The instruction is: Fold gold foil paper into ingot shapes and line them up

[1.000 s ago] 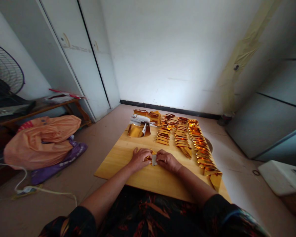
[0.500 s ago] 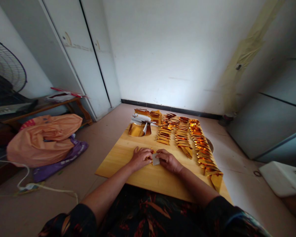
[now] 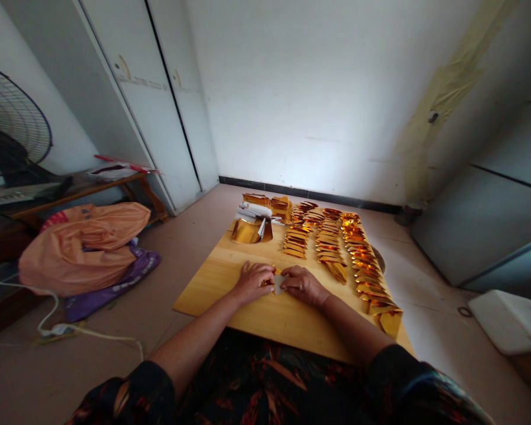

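Observation:
My left hand (image 3: 253,281) and my right hand (image 3: 301,284) meet over a wooden board (image 3: 216,280) and pinch a small sheet of gold paper (image 3: 278,283) between them; its white back faces up. Both hands press the paper against the board. Beyond my right hand lie rows of folded gold paper pieces (image 3: 331,245), running from the far edge down the right side. At the far left of the board sits a stack of unfolded gold sheets (image 3: 250,227).
An orange plastic bag (image 3: 85,245) over a purple one lies on the floor at left, with a white cable (image 3: 66,330) near it. A fan (image 3: 9,139) and low bench stand far left. White cupboard doors stand behind; a white box (image 3: 508,319) at right.
My hands stay on the small paper, shifting slightly as they work it. The view has drifted a little; the board and the rows of pieces are as before.

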`<state>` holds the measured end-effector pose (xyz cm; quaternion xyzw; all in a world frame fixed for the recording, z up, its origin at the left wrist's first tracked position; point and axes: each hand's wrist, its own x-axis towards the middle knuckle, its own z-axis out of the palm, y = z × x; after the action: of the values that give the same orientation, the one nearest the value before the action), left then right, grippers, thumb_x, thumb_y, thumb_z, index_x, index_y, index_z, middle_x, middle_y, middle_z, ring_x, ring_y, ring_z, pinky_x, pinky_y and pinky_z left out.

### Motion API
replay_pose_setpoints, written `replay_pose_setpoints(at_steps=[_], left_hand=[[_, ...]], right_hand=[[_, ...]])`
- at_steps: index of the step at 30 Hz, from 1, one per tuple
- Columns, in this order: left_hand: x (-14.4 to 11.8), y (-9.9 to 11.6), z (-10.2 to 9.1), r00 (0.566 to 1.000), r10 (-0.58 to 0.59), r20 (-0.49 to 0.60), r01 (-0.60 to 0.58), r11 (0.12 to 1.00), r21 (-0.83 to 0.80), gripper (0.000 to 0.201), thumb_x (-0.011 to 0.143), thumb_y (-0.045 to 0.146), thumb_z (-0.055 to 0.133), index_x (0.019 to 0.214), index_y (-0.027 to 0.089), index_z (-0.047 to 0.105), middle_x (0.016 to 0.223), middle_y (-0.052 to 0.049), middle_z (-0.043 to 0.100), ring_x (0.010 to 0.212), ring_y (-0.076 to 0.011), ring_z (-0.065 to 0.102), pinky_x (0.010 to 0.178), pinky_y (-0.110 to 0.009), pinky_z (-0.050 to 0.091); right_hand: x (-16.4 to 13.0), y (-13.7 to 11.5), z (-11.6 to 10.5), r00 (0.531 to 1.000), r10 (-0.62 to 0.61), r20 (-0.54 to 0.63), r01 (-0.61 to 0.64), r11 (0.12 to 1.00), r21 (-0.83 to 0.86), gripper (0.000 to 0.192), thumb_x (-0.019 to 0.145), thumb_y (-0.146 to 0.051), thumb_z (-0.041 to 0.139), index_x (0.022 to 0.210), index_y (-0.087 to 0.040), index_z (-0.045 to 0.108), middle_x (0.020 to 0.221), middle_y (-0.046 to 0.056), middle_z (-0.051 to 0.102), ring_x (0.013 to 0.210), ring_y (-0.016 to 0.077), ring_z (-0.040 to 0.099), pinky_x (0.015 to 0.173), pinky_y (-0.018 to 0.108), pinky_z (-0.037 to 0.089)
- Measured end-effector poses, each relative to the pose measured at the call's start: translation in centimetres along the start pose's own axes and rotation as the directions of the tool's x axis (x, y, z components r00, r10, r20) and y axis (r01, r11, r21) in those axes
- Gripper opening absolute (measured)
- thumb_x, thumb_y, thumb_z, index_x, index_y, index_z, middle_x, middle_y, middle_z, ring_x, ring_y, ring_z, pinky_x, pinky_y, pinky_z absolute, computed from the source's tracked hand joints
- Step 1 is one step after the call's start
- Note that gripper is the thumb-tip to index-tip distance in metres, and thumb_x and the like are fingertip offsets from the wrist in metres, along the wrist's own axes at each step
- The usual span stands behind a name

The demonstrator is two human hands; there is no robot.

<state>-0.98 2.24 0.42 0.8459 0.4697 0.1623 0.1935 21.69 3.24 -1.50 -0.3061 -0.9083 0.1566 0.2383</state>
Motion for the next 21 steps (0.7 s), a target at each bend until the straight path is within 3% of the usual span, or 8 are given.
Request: replay_pose_setpoints(at_steps=[7, 15, 21], left_hand=[[0.0, 0.2, -0.2, 1.0, -0.015, 0.012, 0.015, 1.0, -0.007, 0.011, 0.075, 0.03, 0.065, 0.085, 0.026, 0.065, 0.124, -0.002, 0.061, 0.119, -0.0254, 0.048, 0.106, -0.055, 0.017], [0.0, 0.4, -0.3, 1.0, -0.02, 0.012, 0.02, 1.0, -0.012, 0.013, 0.075, 0.035, 0.067, 0.084, 0.025, 0.065, 0.123, -0.002, 0.061, 0.119, -0.0254, 0.048, 0.106, -0.054, 0.018], [-0.1, 0.5, -0.5, 1.0, -0.024, 0.02, 0.025, 0.999, -0.021, 0.014, 0.076, 0.035, 0.067, 0.086, 0.026, 0.065, 0.123, -0.002, 0.06, 0.119, -0.0256, 0.048, 0.106, -0.055, 0.017]], right_hand=[[1.6, 0.4, -0.9, 0.987, 0.085, 0.138, -0.11, 0.976, 0.187, 0.015, 0.085, -0.03, 0.061, 0.088, -0.023, 0.073, 0.089, 0.002, 0.061, 0.082, 0.0125, 0.059, 0.074, 0.022, 0.045], [2.9, -0.7, -0.8, 0.937, 0.293, 0.192, -0.305, 0.951, 0.038, 0.007, 0.078, -0.024, 0.067, 0.082, -0.023, 0.073, 0.081, -0.001, 0.06, 0.072, 0.0101, 0.056, 0.061, 0.018, 0.037], [3.7, -1.5, -1.3, 0.904, 0.355, 0.24, -0.361, 0.932, -0.022, 0.006, 0.077, -0.026, 0.066, 0.079, -0.023, 0.072, 0.079, -0.002, 0.059, 0.07, 0.0103, 0.054, 0.059, 0.019, 0.035]])
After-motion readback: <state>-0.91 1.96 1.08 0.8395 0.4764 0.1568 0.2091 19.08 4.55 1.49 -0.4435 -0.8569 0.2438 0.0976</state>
